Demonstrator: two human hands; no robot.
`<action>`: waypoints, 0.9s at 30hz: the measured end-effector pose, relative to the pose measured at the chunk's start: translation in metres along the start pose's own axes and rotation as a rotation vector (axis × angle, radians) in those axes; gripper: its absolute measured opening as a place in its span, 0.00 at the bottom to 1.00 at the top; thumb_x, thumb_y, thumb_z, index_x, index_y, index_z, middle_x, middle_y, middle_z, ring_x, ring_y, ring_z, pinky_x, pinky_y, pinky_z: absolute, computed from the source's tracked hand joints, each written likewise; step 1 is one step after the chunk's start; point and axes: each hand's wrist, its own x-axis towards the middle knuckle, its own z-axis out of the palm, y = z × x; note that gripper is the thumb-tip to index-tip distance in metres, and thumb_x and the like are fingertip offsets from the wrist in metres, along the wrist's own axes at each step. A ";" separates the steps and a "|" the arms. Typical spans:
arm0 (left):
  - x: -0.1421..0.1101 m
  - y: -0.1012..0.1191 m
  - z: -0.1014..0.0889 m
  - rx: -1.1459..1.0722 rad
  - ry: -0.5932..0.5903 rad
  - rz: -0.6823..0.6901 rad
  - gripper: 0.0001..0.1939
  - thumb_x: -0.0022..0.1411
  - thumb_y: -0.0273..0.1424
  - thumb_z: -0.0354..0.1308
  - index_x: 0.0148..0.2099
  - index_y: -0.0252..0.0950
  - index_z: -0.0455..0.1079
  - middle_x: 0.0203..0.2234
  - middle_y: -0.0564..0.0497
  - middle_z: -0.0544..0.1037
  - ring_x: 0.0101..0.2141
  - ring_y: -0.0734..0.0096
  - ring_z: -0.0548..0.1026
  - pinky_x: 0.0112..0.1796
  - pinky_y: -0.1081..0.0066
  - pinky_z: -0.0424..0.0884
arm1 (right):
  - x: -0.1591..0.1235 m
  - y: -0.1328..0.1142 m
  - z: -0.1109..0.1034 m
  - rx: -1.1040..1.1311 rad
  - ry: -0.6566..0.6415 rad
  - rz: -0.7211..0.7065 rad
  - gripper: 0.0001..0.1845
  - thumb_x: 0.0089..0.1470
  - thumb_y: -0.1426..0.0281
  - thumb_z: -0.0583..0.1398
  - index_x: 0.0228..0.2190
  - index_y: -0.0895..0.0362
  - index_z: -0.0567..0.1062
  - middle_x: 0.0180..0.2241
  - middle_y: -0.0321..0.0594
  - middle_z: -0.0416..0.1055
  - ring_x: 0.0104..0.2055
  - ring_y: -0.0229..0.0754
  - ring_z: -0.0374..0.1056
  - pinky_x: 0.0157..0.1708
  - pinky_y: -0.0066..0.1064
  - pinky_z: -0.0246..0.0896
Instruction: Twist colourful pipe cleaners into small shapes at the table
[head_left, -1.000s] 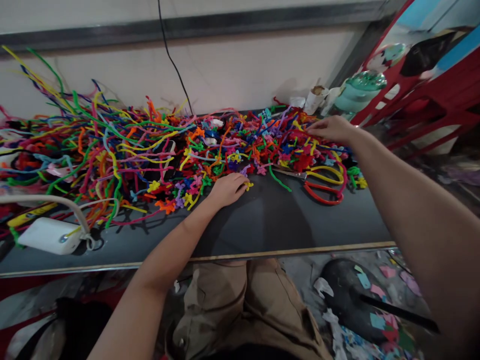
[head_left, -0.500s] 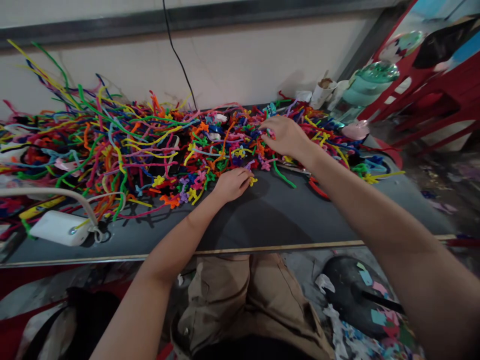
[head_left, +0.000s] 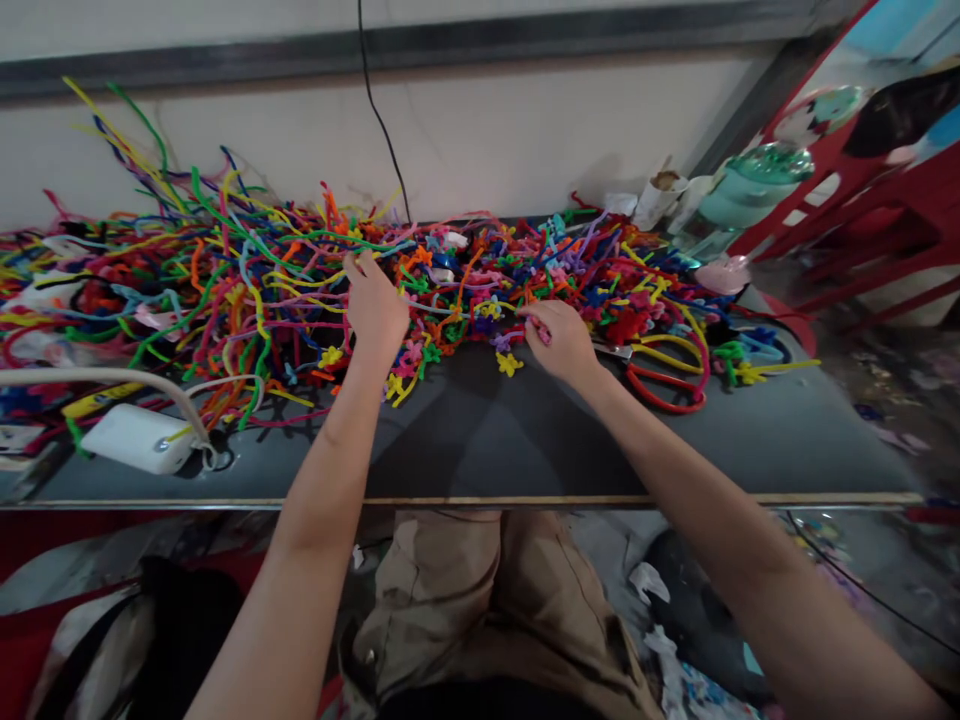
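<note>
"What are the right fingers on?"

"The right hand has its fingers curled around a small pink piece, just at the front of the pile of fuzzy stems. A yellow flower-shaped piece lies just left of them, apart from the fingertips."

"And the left?"

"The left hand reaches into the pile, fingers bent among the long strands. I can't tell whether they pinch one."

"How do the arms sit?"

"Both forearms slant in over the front edge. The left hand is back-up, wrist bent slightly, fingers pointing away from the body; the right comes in from the right side, fingers pointing left and inward."

"Room around them?"

"Dark tabletop shows between the forearms, from the pile's front to the pale edge strip. Scissors with yellow and red handles lie right of the right hand. A white box sits well left, near the edge, and the wall rises behind the pile."
</note>
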 end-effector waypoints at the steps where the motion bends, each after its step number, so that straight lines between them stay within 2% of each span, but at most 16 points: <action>1: 0.009 -0.010 0.003 0.054 0.011 -0.060 0.30 0.64 0.43 0.55 0.60 0.27 0.57 0.62 0.25 0.56 0.46 0.49 0.76 0.43 0.52 0.71 | -0.002 0.001 0.000 0.011 0.017 0.011 0.14 0.57 0.72 0.53 0.41 0.53 0.76 0.41 0.45 0.76 0.46 0.50 0.71 0.49 0.50 0.67; 3: 0.025 -0.032 0.012 0.086 0.023 -0.114 0.36 0.64 0.51 0.51 0.59 0.22 0.58 0.59 0.24 0.61 0.45 0.49 0.76 0.41 0.54 0.69 | -0.003 0.003 0.000 0.031 0.043 0.032 0.14 0.57 0.71 0.53 0.41 0.53 0.76 0.41 0.46 0.76 0.46 0.50 0.71 0.48 0.49 0.67; 5: 0.039 -0.053 0.022 0.021 0.061 -0.050 0.38 0.66 0.56 0.41 0.53 0.22 0.64 0.46 0.32 0.74 0.46 0.53 0.76 0.42 0.57 0.68 | -0.004 0.003 0.000 0.048 0.053 0.040 0.14 0.57 0.71 0.53 0.41 0.53 0.77 0.40 0.46 0.77 0.46 0.50 0.71 0.48 0.50 0.67; 7: 0.051 -0.067 0.030 -0.054 0.084 0.043 0.34 0.65 0.56 0.39 0.41 0.30 0.71 0.31 0.40 0.77 0.45 0.54 0.76 0.41 0.57 0.69 | -0.004 0.003 -0.001 0.064 0.045 0.039 0.14 0.56 0.71 0.53 0.41 0.53 0.77 0.40 0.46 0.77 0.46 0.51 0.71 0.49 0.51 0.67; 9: 0.059 -0.068 0.031 -0.071 0.048 0.075 0.26 0.66 0.51 0.45 0.34 0.35 0.71 0.29 0.39 0.76 0.45 0.51 0.75 0.43 0.54 0.68 | -0.003 0.003 -0.003 0.072 0.032 0.042 0.15 0.56 0.71 0.53 0.41 0.52 0.77 0.41 0.45 0.77 0.47 0.51 0.71 0.50 0.52 0.66; 10: 0.061 -0.061 0.029 -0.072 0.024 0.089 0.22 0.66 0.47 0.46 0.33 0.36 0.72 0.31 0.38 0.76 0.46 0.48 0.74 0.44 0.52 0.68 | -0.003 0.003 -0.003 0.075 0.026 0.045 0.15 0.56 0.71 0.53 0.42 0.51 0.77 0.41 0.45 0.77 0.47 0.51 0.71 0.50 0.52 0.66; 12: 0.058 -0.032 0.019 -0.115 -0.031 0.194 0.16 0.67 0.40 0.47 0.39 0.37 0.73 0.40 0.37 0.76 0.51 0.48 0.71 0.50 0.52 0.66 | -0.001 0.000 -0.005 0.079 0.022 0.052 0.16 0.57 0.71 0.52 0.43 0.51 0.76 0.41 0.45 0.77 0.47 0.51 0.71 0.49 0.52 0.67; 15: 0.032 0.035 0.001 -0.152 -0.139 0.419 0.16 0.70 0.35 0.44 0.50 0.36 0.70 0.49 0.41 0.72 0.56 0.52 0.67 0.56 0.53 0.63 | 0.005 -0.014 -0.010 0.036 0.068 0.059 0.19 0.59 0.69 0.50 0.50 0.51 0.73 0.45 0.46 0.75 0.52 0.52 0.69 0.51 0.52 0.67; 18: -0.014 0.095 -0.011 -0.287 -0.435 0.616 0.18 0.70 0.40 0.46 0.48 0.35 0.71 0.47 0.44 0.74 0.54 0.55 0.69 0.55 0.55 0.65 | 0.013 -0.032 -0.020 -0.083 0.171 0.037 0.26 0.61 0.64 0.51 0.60 0.51 0.63 0.57 0.48 0.66 0.64 0.55 0.57 0.59 0.54 0.59; 20: -0.043 0.115 -0.013 -0.478 -0.622 0.666 0.23 0.70 0.45 0.43 0.45 0.35 0.73 0.43 0.44 0.77 0.49 0.60 0.74 0.52 0.58 0.69 | 0.015 -0.039 -0.027 -0.118 0.223 -0.016 0.28 0.61 0.62 0.51 0.61 0.51 0.60 0.60 0.47 0.62 0.67 0.55 0.51 0.61 0.54 0.55; 21: -0.055 0.118 -0.013 -0.600 -0.678 0.625 0.27 0.71 0.47 0.39 0.44 0.35 0.74 0.41 0.44 0.78 0.45 0.62 0.76 0.48 0.61 0.72 | 0.015 -0.039 -0.028 -0.126 0.209 -0.046 0.27 0.61 0.62 0.50 0.60 0.50 0.62 0.60 0.46 0.63 0.66 0.55 0.53 0.61 0.53 0.54; 23: -0.070 0.113 -0.010 -0.793 -0.740 0.437 0.36 0.70 0.49 0.28 0.45 0.35 0.74 0.38 0.43 0.79 0.37 0.66 0.77 0.40 0.64 0.75 | 0.011 -0.034 -0.028 -0.114 0.096 -0.072 0.22 0.61 0.64 0.51 0.55 0.48 0.69 0.53 0.44 0.72 0.59 0.53 0.65 0.57 0.49 0.60; 25: -0.074 0.099 -0.004 -0.862 -0.692 0.231 0.40 0.69 0.50 0.23 0.46 0.35 0.74 0.37 0.42 0.79 0.35 0.69 0.78 0.36 0.66 0.76 | 0.004 -0.024 -0.024 -0.072 -0.032 -0.045 0.18 0.61 0.64 0.51 0.48 0.50 0.75 0.41 0.43 0.78 0.43 0.48 0.75 0.44 0.40 0.69; 27: -0.072 0.082 0.003 -0.872 -0.600 0.090 0.38 0.70 0.50 0.26 0.48 0.36 0.74 0.39 0.42 0.79 0.35 0.70 0.78 0.35 0.68 0.76 | -0.002 -0.016 -0.020 -0.066 -0.079 0.007 0.17 0.61 0.63 0.52 0.42 0.52 0.78 0.35 0.41 0.80 0.33 0.45 0.76 0.33 0.34 0.69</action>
